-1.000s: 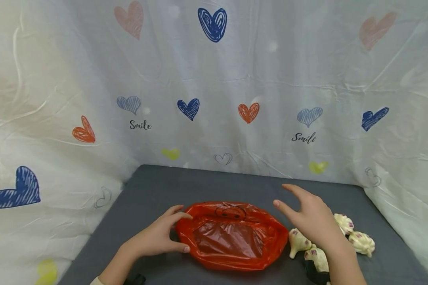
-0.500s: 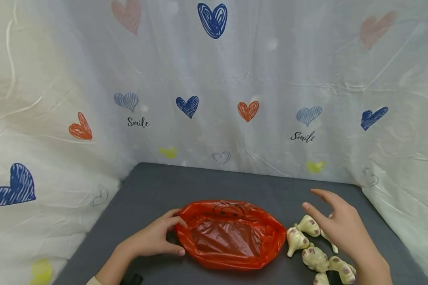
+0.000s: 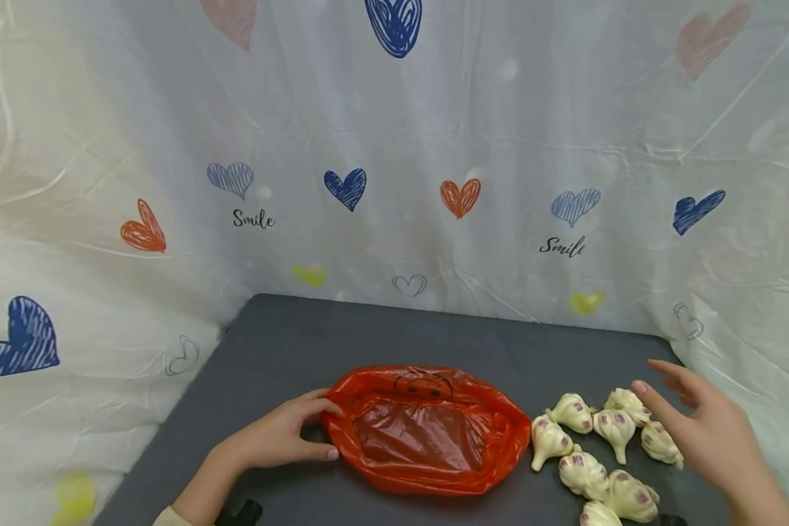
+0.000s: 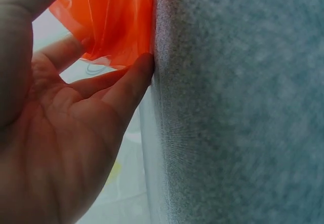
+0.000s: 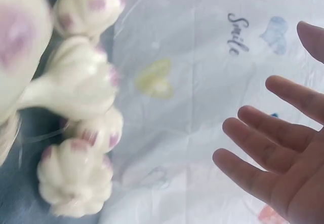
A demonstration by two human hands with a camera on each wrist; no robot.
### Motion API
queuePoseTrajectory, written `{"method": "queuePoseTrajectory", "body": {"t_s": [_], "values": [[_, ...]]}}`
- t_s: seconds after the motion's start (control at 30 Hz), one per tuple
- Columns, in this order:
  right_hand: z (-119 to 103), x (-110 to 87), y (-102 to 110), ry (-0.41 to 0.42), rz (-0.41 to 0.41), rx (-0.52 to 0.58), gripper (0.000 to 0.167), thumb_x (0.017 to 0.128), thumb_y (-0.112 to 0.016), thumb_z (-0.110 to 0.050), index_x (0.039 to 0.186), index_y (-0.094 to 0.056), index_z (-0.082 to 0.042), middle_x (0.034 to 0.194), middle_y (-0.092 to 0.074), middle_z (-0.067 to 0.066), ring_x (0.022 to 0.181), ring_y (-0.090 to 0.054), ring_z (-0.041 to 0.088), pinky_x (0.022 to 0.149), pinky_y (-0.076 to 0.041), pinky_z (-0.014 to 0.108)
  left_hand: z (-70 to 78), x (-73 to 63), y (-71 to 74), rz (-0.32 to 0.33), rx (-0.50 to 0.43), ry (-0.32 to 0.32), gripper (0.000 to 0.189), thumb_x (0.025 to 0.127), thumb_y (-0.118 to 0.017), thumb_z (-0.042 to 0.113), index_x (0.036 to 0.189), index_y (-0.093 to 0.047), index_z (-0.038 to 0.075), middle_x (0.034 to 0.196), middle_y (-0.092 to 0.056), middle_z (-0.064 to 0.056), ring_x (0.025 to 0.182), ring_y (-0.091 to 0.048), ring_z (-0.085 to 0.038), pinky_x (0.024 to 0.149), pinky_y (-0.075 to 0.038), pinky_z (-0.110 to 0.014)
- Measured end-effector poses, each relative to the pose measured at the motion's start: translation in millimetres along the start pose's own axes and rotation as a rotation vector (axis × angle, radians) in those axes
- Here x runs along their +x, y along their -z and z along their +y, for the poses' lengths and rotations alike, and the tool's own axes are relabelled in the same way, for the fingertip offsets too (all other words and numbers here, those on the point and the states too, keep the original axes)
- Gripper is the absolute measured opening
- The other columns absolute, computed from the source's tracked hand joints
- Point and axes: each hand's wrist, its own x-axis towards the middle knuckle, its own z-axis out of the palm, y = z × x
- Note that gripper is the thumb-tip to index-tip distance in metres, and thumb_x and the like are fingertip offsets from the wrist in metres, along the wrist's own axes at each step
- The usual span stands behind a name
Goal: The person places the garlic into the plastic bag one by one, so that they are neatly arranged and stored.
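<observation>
An opened red plastic bag (image 3: 427, 478) lies in the middle of the table, its mouth spread wide and its rim folded outward. My left hand (image 3: 279, 435) rests against the bag's left end, fingers touching the rim and thumb spread apart. In the left wrist view, the fingertips of the left hand (image 4: 76, 117) meet the red plastic (image 4: 114, 21). To the right of the bag lie several garlic bulbs (image 3: 583, 473), cream with purple patches. My right hand (image 3: 713, 431) hovers just right of the bulbs with nothing in it. Its spread fingers show in the right wrist view, apart from the garlic (image 5: 76, 176).
The dark grey table (image 3: 342, 329) is enclosed at the back and sides by a pale curtain (image 3: 394, 146) printed with hearts. A small black object (image 3: 239, 513) shows below the left wrist.
My right hand has moved right, from beside the bag to past the garlic, uncovering more bulbs. The left hand stays at the bag's left end. The head view has tilted slightly downward.
</observation>
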Motion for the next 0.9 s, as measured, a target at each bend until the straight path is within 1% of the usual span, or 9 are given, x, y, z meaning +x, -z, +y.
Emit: {"method": "queuePoseTrajectory", "body": {"t_s": [0.07, 0.13, 0.3, 0.4, 0.5, 0.63, 0.7, 0.77, 0.9], "values": [[9.9, -1.3, 0.5, -0.016, 0.015, 0.007, 0.08, 0.112, -0.058, -0.055, 0.163, -0.043, 0.004, 0.154, -0.045, 0.045, 0.129, -0.05, 0.069, 0.091, -0.05, 0.076, -0.8, 1.2, -0.2, -0.004, -0.007, -0.008, 0.045, 0.097, -0.084, 0.051, 0.137, -0.071, 0.035, 0.17, -0.042, -0.013, 0.155, -0.041, -0.041, 0.116, -0.043, -0.067], [19.4, -1.2, 1.3, -0.039, 0.002, 0.011, 0.081, 0.112, -0.057, -0.055, 0.163, -0.041, 0.005, 0.154, -0.043, 0.046, 0.129, -0.05, 0.07, 0.09, -0.052, 0.075, -1.7, 1.8, -0.3, -0.007, -0.018, -0.015, 0.042, 0.099, -0.082, 0.05, 0.136, -0.071, 0.035, 0.17, -0.041, -0.012, 0.155, -0.042, -0.04, 0.115, -0.045, -0.065], [42.2, 1.8, 0.6, -0.128, -0.102, 0.0, 0.091, 0.112, -0.05, -0.063, 0.166, -0.033, 0.007, 0.158, -0.033, 0.049, 0.131, -0.046, 0.072, 0.084, -0.056, 0.072, -4.9, 1.4, -0.4, -0.006, -0.044, -0.008, 0.036, 0.102, -0.08, 0.047, 0.135, -0.071, 0.036, 0.173, -0.036, -0.012, 0.156, -0.04, -0.04, 0.115, -0.047, -0.06], [55.5, 1.6, -3.0, -0.189, -0.169, 0.002, 0.098, 0.11, -0.048, -0.068, 0.167, -0.026, 0.008, 0.16, -0.028, 0.05, 0.135, -0.042, 0.073, 0.084, -0.055, 0.072, -6.7, 0.7, -0.2, -0.005, -0.058, -0.003, 0.038, 0.102, -0.079, 0.045, 0.137, -0.07, 0.034, 0.175, -0.032, -0.015, 0.156, -0.041, -0.041, 0.115, -0.048, -0.057], [67.6, 0.5, -7.0, -0.219, -0.201, 0.02, 0.101, 0.11, -0.047, -0.07, 0.169, -0.022, 0.008, 0.162, -0.025, 0.049, 0.138, -0.038, 0.073, 0.086, -0.054, 0.074, -9.1, 0.3, -0.1, -0.007, -0.071, 0.001, 0.041, 0.102, -0.079, 0.044, 0.14, -0.069, 0.031, 0.176, -0.029, -0.018, 0.157, -0.039, -0.042, 0.115, -0.049, -0.053], [80.2, 1.9, -11.0, -0.238, -0.23, 0.055, 0.102, 0.109, -0.049, -0.069, 0.169, -0.019, 0.007, 0.163, -0.021, 0.05, 0.14, -0.035, 0.073, 0.09, -0.053, 0.074, -13.3, -0.2, -1.5, -0.012, -0.11, -0.013, 0.042, 0.103, -0.08, 0.04, 0.141, -0.068, 0.029, 0.177, -0.026, -0.02, 0.159, -0.034, -0.045, 0.115, -0.05, -0.045], [86.5, 3.3, -13.2, -0.234, -0.239, 0.065, 0.1, 0.11, -0.05, -0.068, 0.169, -0.021, 0.008, 0.162, -0.021, 0.05, 0.14, -0.036, 0.072, 0.09, -0.054, 0.072, -14.3, -0.3, -2.5, -0.019, -0.147, -0.03, 0.041, 0.103, -0.08, 0.036, 0.141, -0.068, 0.027, 0.177, -0.024, -0.022, 0.159, -0.033, -0.046, 0.115, -0.05, -0.044], [92.9, 4.8, -15.9, -0.231, -0.249, 0.076, 0.1, 0.11, -0.052, -0.067, 0.169, -0.022, 0.007, 0.163, -0.021, 0.05, 0.14, -0.036, 0.072, 0.089, -0.056, 0.069, -15.0, 0.5, -3.7, -0.025, -0.186, -0.036, 0.04, 0.103, -0.081, 0.033, 0.141, -0.069, 0.025, 0.177, -0.023, -0.022, 0.16, -0.031, -0.046, 0.115, -0.05, -0.04], [104.6, 4.8, -23.1, -0.193, -0.242, 0.094, 0.095, 0.111, -0.053, -0.063, 0.169, -0.025, 0.006, 0.164, -0.023, 0.048, 0.14, -0.04, 0.071, 0.088, -0.058, 0.067, -14.4, 2.2, -4.8, -0.032, -0.215, -0.038, 0.038, 0.104, -0.08, 0.031, 0.14, -0.069, 0.024, 0.177, -0.023, -0.021, 0.161, -0.029, -0.046, 0.115, -0.05, -0.038]]}}
